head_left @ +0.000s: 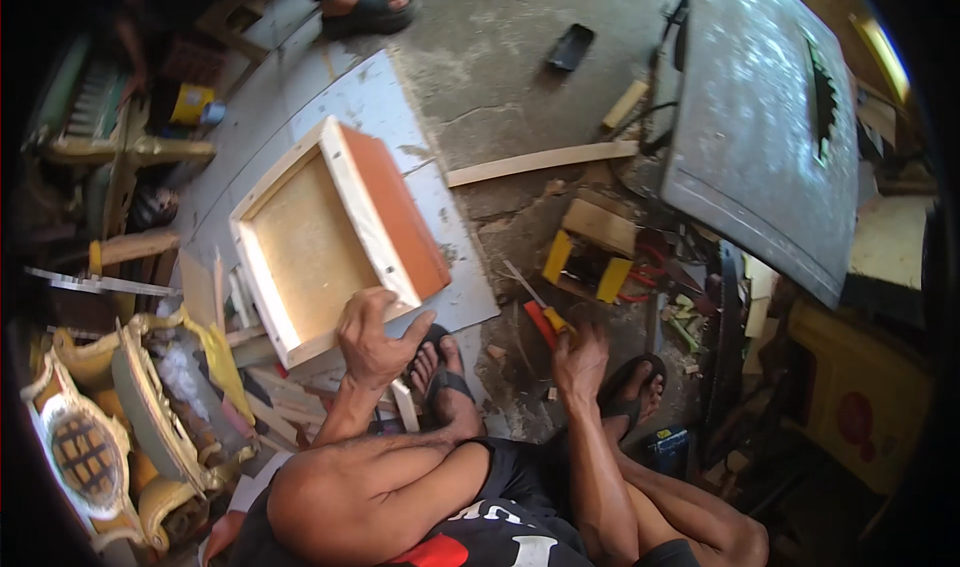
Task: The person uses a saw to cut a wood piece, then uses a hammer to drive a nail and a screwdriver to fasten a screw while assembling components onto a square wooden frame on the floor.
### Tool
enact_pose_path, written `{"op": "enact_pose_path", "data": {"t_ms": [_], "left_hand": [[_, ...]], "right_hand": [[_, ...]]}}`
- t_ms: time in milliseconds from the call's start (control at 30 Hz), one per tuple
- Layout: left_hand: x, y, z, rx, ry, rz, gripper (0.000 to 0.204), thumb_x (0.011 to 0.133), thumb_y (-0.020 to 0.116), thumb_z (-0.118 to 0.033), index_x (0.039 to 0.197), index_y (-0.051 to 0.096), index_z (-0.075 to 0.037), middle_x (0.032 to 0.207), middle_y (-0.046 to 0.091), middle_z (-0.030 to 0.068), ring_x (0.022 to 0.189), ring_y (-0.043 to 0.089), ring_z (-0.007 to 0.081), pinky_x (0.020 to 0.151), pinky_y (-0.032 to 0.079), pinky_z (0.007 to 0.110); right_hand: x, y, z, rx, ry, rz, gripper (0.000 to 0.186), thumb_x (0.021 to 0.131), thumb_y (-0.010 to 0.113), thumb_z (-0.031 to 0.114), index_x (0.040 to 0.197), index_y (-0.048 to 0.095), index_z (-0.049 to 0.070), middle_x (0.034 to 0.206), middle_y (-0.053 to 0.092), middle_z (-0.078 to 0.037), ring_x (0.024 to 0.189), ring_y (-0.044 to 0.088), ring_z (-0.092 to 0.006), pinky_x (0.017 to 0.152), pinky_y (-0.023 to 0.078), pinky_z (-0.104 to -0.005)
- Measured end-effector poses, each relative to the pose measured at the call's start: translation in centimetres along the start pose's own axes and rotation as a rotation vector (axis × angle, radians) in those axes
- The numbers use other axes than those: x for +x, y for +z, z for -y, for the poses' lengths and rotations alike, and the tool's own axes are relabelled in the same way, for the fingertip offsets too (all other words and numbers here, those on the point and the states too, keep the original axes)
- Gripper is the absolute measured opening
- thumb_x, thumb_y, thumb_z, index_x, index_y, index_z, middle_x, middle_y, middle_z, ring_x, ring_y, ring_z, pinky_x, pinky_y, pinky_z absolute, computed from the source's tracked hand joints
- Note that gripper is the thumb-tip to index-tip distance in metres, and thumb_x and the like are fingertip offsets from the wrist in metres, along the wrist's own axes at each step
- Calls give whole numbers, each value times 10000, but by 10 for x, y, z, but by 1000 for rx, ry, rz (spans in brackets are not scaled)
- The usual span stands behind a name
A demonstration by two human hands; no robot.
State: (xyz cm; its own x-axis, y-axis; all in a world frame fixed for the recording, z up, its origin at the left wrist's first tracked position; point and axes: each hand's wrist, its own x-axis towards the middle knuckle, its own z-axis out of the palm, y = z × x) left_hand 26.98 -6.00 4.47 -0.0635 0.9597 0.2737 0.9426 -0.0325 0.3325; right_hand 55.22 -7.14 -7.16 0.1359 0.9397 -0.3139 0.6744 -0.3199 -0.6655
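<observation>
A shallow wooden box (331, 143) like a drawer, with a pale bare-wood rim and an orange-brown outer side, stands in front of me with its hollow face toward me. The fingers of my left hand (371, 342) bend over its near rim close to the right corner, and the thumb sticks out to the right. In my right hand (581, 359) is a screwdriver (553, 316) with a yellow-orange handle, its thin shaft pointing forward and left, apart from the box. Right beside that handle is a flat red strip (538, 324); whether it lies on the floor or is held I cannot tell.
Pale boards (345, 92) lie under the box. A grey metal table saw (765, 117) with a toothed blade stands at right. Nearby are a yellow-and-brown carton (590, 250), red-handled pliers (648, 264) and a wood strip (545, 164). Ornate gilded furniture (135, 417) crowds the left. Another person's sandaled foot (370, 9) is at the top.
</observation>
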Motion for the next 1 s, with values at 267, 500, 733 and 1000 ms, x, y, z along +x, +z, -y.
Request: {"op": "enact_pose_path", "data": {"t_ms": [267, 500, 733, 1000], "left_hand": [[21, -5, -3, 179, -194, -162, 365, 794, 819, -241, 942, 540, -57, 741, 585, 131, 632, 611, 394, 602, 492, 496], [20, -73, 36, 20, -188, -302, 420, 806, 834, -228, 1093, 594, -36, 797, 646, 132, 688, 671, 299, 669, 560, 415], [20, -115, 62, -85, -260, -260, 364, 829, 816, -128, 1161, 735, -4, 939, 746, 157, 831, 741, 252, 770, 582, 347], [8, -79, 51, -17, -19, -217, 353, 816, 820, -113, 1127, 734, 33, 881, 727, 145, 721, 686, 221, 697, 581, 373]], "right_hand": [[-6, -5, -9, 77, 24, 16, 262, 891, 642, 103, 1129, 705, 12, 1042, 653, -257, 1013, 624, -457, 898, 509, -528], [-7, -6, 26, 179, -69, 49, 267, 942, 622, 102, 1179, 732, 47, 1036, 681, -208, 997, 659, -414, 892, 527, -471], [-3, -14, 62, 350, 2, 202, 299, 991, 642, 189, 1227, 718, 22, 1152, 728, -189, 1088, 713, -305, 911, 557, -397], [5, 120, 137, 979, 283, 801, 652, 1056, 555, 374, 1585, 388, 31, 1439, 604, -158, 1339, 550, -295, 1120, 446, -459]]}}
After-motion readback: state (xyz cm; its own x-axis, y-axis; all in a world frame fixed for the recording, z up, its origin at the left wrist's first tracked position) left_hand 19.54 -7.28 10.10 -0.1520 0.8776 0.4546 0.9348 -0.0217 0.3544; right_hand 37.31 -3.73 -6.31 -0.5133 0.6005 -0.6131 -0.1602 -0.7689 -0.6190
